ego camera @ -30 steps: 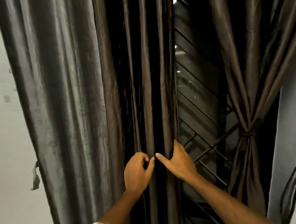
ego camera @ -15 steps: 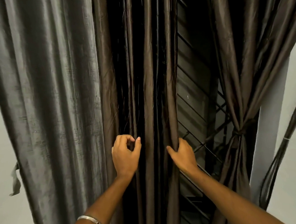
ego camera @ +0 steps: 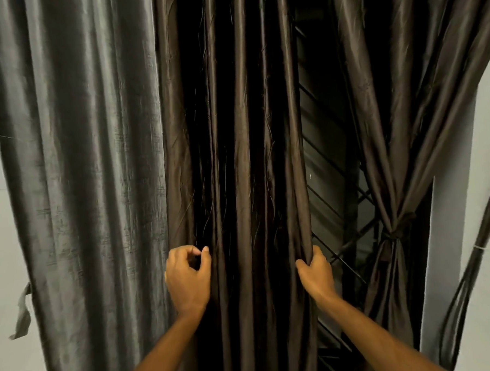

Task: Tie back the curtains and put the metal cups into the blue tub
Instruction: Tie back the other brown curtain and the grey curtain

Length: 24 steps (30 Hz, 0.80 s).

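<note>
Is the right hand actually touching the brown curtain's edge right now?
Touching. In the head view the right hand is closed around the right edge fold of the brown curtain, its fingers wrapped behind the fabric.

A pale grey wall [ego camera: 2, 226] stands at the left, another pale wall [ego camera: 485, 144] at the right. Between them a dark window grille [ego camera: 333, 209] with slanted metal bars shows. Dark cables [ego camera: 470, 281] hang along the right wall.
</note>
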Available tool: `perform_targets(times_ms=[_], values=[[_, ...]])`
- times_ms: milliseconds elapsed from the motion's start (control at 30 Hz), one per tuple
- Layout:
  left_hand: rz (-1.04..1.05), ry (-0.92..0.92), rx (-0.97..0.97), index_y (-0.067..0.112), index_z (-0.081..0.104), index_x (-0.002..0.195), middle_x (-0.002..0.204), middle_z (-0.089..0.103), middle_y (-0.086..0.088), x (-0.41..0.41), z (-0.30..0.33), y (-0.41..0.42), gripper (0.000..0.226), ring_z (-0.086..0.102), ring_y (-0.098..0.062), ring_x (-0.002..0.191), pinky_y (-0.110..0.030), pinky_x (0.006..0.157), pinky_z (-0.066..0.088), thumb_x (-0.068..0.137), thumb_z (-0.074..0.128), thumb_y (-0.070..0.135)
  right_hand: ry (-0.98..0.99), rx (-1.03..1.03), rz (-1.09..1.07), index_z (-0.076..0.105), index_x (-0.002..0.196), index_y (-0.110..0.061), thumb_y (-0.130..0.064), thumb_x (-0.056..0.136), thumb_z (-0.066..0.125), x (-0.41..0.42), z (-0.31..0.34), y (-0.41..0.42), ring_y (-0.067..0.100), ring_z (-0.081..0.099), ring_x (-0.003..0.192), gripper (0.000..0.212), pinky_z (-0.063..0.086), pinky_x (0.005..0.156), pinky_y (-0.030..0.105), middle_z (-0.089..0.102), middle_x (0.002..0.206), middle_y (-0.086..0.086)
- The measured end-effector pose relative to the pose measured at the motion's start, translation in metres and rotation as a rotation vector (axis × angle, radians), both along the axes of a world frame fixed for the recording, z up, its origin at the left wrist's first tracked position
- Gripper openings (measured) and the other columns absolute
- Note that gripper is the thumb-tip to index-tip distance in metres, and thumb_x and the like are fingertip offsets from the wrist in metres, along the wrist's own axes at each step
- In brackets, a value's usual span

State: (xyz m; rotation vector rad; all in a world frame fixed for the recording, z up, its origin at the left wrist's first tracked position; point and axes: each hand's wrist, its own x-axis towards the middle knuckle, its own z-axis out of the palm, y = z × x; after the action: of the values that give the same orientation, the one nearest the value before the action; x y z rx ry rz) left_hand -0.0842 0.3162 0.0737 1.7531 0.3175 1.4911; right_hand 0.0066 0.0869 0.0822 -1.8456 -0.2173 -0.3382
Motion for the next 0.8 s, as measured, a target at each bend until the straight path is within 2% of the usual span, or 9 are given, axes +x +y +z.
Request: perform_targets(times_ms=[133, 233, 300, 400, 533, 600, 700, 767, 800], values=[[0.027, 0.018, -0.054, 0.028, 0.053, 0.083, 0.093, 0.053, 0.009, 0.003, 0.002, 0.01, 0.018, 0.057, -0.013, 0.08, -0.053, 0.083, 0.052, 0.085, 0.071, 0.031, 0.026, 0.072, -0.005, 0.045, 0.114, -0.021, -0.024, 0.096, 0.054, 0.0, -0.006, -0.003, 0.007, 0.059, 0.081, 0.02, 0.047, 0.068, 0.026, 0.062, 0.101, -0.002], [0.03, 0.003, -0.059, 0.027, 0.052, 0.084, 0.093, 0.052, 0.008, 0.005, 0.004, 0.017, 0.02, 0.057, -0.013, 0.079, -0.052, 0.084, 0.052, 0.084, 0.072, 0.029, 0.002, 0.085, 0.012, 0.044, 0.116, -0.028, -0.043, 0.09, 0.065, 0.004, -0.008, -0.004, 0.011, 0.06, 0.088, 0.037, 0.049, 0.082, 0.028, 0.06, 0.099, -0.01], [0.045, -0.006, -0.074, 0.025, 0.052, 0.087, 0.095, 0.052, 0.007, 0.006, 0.008, 0.022, 0.023, 0.055, -0.014, 0.079, -0.052, 0.086, 0.051, 0.083, 0.074, 0.027, -0.023, 0.037, 0.006, 0.054, 0.118, -0.028, -0.039, 0.086, 0.071, 0.007, -0.008, -0.004, 0.015, 0.063, 0.095, 0.038, 0.051, 0.086, 0.029, 0.062, 0.099, -0.01], [0.064, -0.017, -0.111, 0.022, 0.049, 0.099, 0.092, 0.05, 0.004, 0.01, 0.015, 0.032, 0.036, 0.053, -0.017, 0.079, -0.055, 0.084, 0.05, 0.08, 0.078, 0.031, -0.012, 0.019, -0.053, 0.067, 0.118, -0.009, -0.025, 0.09, 0.069, 0.015, -0.007, -0.006, 0.022, 0.066, 0.098, 0.033, 0.052, 0.085, 0.03, 0.069, 0.098, 0.0], [0.061, 0.063, -0.129, 0.016, 0.049, 0.12, 0.087, 0.05, 0.002, 0.012, 0.019, 0.049, 0.057, 0.055, -0.018, 0.082, -0.054, 0.087, 0.051, 0.077, 0.079, 0.041, -0.04, 0.073, -0.066, 0.06, 0.128, -0.008, -0.016, 0.097, 0.058, 0.011, -0.004, -0.005, 0.017, 0.058, 0.089, 0.032, 0.046, 0.085, 0.027, 0.064, 0.103, 0.0], [0.073, 0.132, -0.123, 0.015, 0.05, 0.125, 0.092, 0.055, 0.001, 0.012, 0.02, 0.057, 0.063, 0.058, -0.021, 0.086, -0.053, 0.086, 0.052, 0.078, 0.077, 0.046, -0.036, 0.11, -0.079, 0.055, 0.134, -0.008, -0.015, 0.098, 0.055, 0.011, -0.005, -0.002, 0.019, 0.057, 0.094, 0.036, 0.044, 0.089, 0.027, 0.065, 0.113, 0.006], [0.074, 0.213, -0.086, 0.015, 0.06, 0.108, 0.097, 0.059, -0.005, 0.013, 0.019, 0.066, 0.041, 0.058, -0.02, 0.08, -0.039, 0.069, 0.052, 0.083, 0.071, 0.046, -0.024, 0.155, -0.061, 0.054, 0.133, -0.016, -0.032, 0.095, 0.061, 0.012, -0.003, 0.003, 0.022, 0.06, 0.105, 0.042, 0.047, 0.094, 0.03, 0.064, 0.12, 0.005], [0.043, 0.257, -0.031, 0.015, 0.057, 0.084, 0.095, 0.057, -0.008, 0.015, 0.018, 0.071, 0.024, 0.051, -0.013, 0.067, -0.025, 0.055, 0.039, 0.09, 0.066, 0.036, -0.027, 0.171, -0.042, 0.052, 0.125, -0.027, -0.047, 0.085, 0.07, 0.011, -0.004, 0.004, 0.017, 0.062, 0.101, 0.048, 0.05, 0.094, 0.033, 0.064, 0.11, -0.005], [0.012, 0.266, -0.02, 0.015, 0.054, 0.08, 0.095, 0.056, -0.008, 0.016, 0.018, 0.073, 0.023, 0.048, -0.01, 0.065, -0.022, 0.054, 0.034, 0.092, 0.064, 0.031, -0.037, 0.167, -0.042, 0.051, 0.121, -0.03, -0.049, 0.08, 0.074, 0.011, -0.004, 0.004, 0.014, 0.062, 0.097, 0.05, 0.051, 0.093, 0.033, 0.063, 0.106, -0.01]])
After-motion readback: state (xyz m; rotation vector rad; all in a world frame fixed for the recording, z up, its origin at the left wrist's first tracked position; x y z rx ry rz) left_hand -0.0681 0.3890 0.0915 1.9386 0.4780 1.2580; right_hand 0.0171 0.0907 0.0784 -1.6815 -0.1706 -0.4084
